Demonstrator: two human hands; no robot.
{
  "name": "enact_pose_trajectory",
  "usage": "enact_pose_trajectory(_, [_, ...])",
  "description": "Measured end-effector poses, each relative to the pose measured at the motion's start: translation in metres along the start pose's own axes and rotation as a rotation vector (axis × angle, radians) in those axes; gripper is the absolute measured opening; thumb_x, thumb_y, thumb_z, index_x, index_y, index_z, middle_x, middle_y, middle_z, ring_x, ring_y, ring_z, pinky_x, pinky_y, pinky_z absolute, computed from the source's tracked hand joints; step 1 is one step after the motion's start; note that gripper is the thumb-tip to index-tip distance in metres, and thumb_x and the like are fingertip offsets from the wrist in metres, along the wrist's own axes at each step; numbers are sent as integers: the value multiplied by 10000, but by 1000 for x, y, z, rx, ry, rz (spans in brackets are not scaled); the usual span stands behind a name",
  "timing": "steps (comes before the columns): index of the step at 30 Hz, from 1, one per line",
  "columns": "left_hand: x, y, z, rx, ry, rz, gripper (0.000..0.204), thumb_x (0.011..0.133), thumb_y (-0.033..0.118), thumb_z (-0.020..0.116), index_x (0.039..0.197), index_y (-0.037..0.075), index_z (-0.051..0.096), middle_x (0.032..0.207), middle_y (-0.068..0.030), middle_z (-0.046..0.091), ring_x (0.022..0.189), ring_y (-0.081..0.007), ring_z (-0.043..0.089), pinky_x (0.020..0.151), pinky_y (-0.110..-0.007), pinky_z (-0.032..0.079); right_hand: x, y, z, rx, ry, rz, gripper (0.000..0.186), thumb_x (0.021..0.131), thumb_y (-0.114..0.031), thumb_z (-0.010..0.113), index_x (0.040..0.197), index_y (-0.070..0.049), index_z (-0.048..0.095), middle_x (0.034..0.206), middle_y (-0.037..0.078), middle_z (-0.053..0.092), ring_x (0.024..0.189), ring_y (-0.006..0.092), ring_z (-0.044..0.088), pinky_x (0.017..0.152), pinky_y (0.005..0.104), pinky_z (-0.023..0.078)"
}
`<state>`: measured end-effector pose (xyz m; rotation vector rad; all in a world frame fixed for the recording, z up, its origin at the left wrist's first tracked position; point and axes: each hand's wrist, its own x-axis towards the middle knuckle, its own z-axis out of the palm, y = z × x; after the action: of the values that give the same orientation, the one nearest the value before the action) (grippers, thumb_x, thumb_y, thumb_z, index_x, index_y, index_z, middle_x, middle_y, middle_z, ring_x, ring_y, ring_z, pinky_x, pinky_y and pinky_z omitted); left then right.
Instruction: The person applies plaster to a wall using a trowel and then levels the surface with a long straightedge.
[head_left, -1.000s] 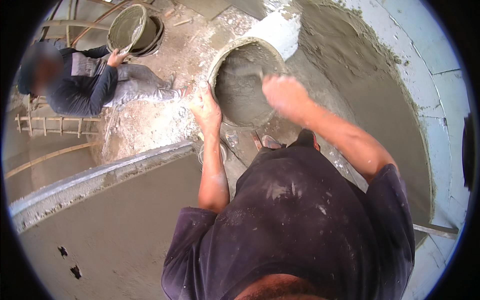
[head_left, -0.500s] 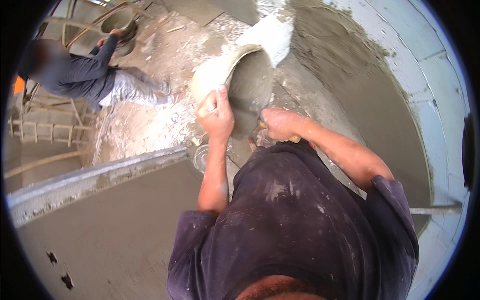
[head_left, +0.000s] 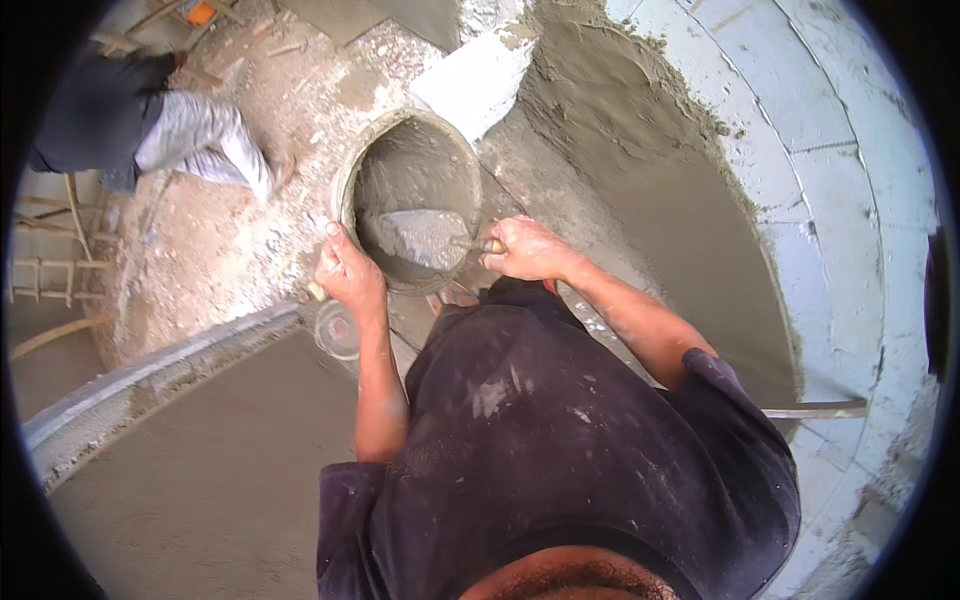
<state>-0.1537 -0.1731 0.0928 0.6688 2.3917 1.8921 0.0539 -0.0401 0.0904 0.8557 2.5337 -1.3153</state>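
In front of me a round mortar bucket point(head_left: 410, 165), its rim crusted with grey, faces up with its opening toward me. My left hand point(head_left: 350, 272) is closed on the bucket's near left rim, thumb up. My right hand point(head_left: 530, 248) is wrapped round the handle of a trowel point(head_left: 425, 236). The trowel's blade reaches inside the bucket, smeared with wet grey mortar. How much mortar lies under the blade is hard to make out.
Fresh grey mortar coats the curved wall point(head_left: 650, 160) on my right, beside pale blocks point(head_left: 840, 190). A white sheet point(head_left: 475, 85) lies beyond the bucket. Near my left wrist stands a clear tub point(head_left: 338, 330). Another person point(head_left: 195, 135) and bamboo poles point(head_left: 65, 265) are at the left.
The bucket has tipped from its side toward upright, so its inside shows. The trowel blade now shows inside it. The other person has bent lower, further left in view.
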Motion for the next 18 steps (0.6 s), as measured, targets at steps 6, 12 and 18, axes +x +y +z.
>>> enact_pose_trajectory(6, [-12,-60,15,110,179,-134,474,1003,307,472,685,-42,512,561,-3,419,566,-119,348,504,-345,287,6,0,-33,-243,35,20,269,843,-201,598,1026,-4,605,828,210,653,834,417,626,751,479,504])
enact_pose_trajectory(12, [-44,-82,-4,426,299,-341,515,1015,337,449,843,-122,605,669,-83,578,623,-162,457,571,-362,410,61,59,-105,331,-611,61,201,861,-192,631,911,3,618,702,89,648,673,219,657,621,360,520])
enact_pose_trajectory(18, [-79,-71,-3,655,354,-515,524,1011,342,444,845,-135,585,675,-121,580,635,-175,449,602,-381,425,193,346,-177,1060,-345,517,238,925,-250,583,950,-25,657,862,102,644,771,183,632,642,338,529])
